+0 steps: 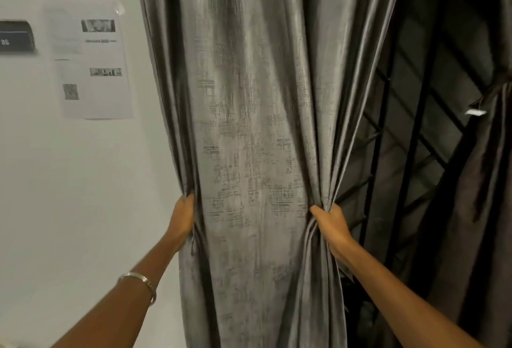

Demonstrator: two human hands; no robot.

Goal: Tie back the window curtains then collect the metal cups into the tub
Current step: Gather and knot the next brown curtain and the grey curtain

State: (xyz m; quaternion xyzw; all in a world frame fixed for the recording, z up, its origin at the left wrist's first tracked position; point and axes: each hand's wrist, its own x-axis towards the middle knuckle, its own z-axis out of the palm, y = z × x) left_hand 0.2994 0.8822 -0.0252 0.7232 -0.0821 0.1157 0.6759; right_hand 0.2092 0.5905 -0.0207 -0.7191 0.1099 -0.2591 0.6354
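Curtains: two, one grey curtain [255,154] in front and one dark curtain [487,181] at right. Hands: two, left hand [182,217] and right hand [331,223]. Bracelets [141,282]: one. Printed sheets [91,62] on wall: one. Window grilles [410,131]: one.

Grey sheened curtain [249,140] hanging in vertical folds, untied, beside a second darker curtain [487,181], bunched right.

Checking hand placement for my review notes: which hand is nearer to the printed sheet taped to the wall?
Left. The left hand grips the grey curtain at its wall-side edge, below and right of the printed sheet. The right hand grips the curtain's window-side edge, farther away.
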